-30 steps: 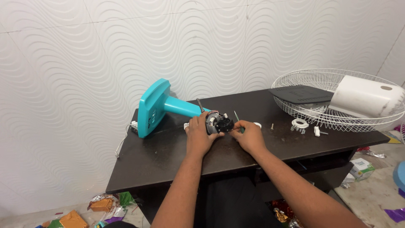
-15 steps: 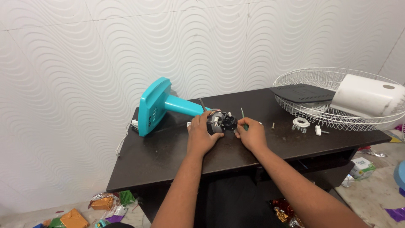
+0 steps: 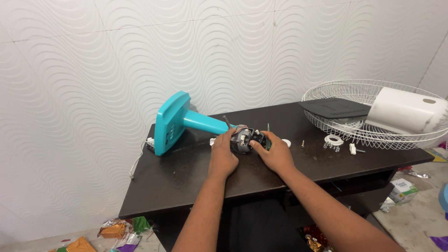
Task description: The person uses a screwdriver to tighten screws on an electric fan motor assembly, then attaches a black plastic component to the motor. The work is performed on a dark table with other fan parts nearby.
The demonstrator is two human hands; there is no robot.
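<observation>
Our fingers (image 3: pixel 255 144) close around the motor (image 3: pixel 243 140): the left hand (image 3: pixel 223 156) grips its near side and steadies it, while the right hand (image 3: pixel 276 153) pinches at its front; what the right fingertips hold we cannot tell. The motor lies on the desk (image 3: pixel 186 177), joined to the teal stand (image 3: pixel 179 122) tipped on its side. We judge the fan well stripped: the grille (image 3: pixel 373 126), white cover (image 3: pixel 406 112) and black panel (image 3: pixel 333 107) sit apart at far right, with loose screws (image 3: pixel 302 144) and a white ring (image 3: pixel 333 140) nearer. The motor itself remains in hand.
</observation>
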